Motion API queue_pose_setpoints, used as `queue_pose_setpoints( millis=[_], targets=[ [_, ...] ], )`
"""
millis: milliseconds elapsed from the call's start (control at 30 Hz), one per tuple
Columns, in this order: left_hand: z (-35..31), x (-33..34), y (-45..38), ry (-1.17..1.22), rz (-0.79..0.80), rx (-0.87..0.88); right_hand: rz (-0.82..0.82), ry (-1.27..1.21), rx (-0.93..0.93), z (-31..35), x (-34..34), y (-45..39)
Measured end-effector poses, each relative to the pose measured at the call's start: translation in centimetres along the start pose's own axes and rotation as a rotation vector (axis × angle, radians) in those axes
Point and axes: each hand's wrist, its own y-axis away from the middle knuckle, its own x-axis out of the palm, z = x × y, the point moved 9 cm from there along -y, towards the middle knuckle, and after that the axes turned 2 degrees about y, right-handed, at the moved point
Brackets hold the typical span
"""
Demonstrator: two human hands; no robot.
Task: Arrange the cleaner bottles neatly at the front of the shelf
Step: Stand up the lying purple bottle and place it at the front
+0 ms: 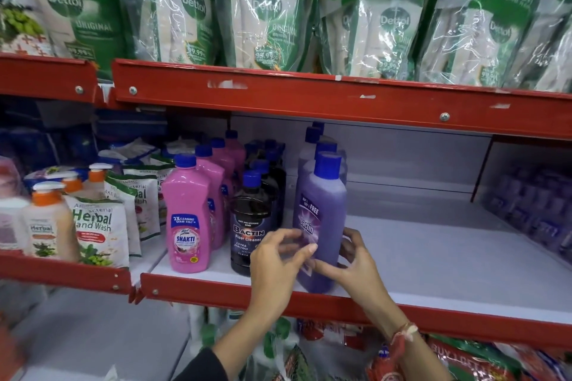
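Note:
A purple Bactin cleaner bottle (323, 213) with a blue cap stands upright at the front edge of the white shelf (433, 257), with more purple bottles (312, 145) lined up behind it. My right hand (353, 260) wraps its lower right side. My left hand (277, 263) is blurred, its fingertips on the bottle's lower left front. To the left stand a row of dark Bactin floor cleaner bottles (249, 219) and a row of pink Shakti bottles (185, 219), each running front to back.
The red shelf lip (216, 291) runs just below my hands. Herbal hand wash pouches (96, 226) and pump bottles (46, 219) fill the left bay. Dettol refill packs (266, 9) hang over the upper shelf beam (309, 96). Blurred purple packs (532, 213) sit at the far right.

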Motion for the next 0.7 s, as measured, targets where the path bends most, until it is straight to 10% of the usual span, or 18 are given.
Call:
queue_pose_setpoints(
  millis=[500,700],
  targets=[
    [1.9,1.4,-0.5,-0.054,0.024,-0.04,0.256,0.024,0.04,0.5,-1.5,-0.4],
    [1.8,-2.9,1.9,-0.046,0.025,0.015,-0.452,0.239,-0.204,4.3,-1.1,6.4]
  ],
)
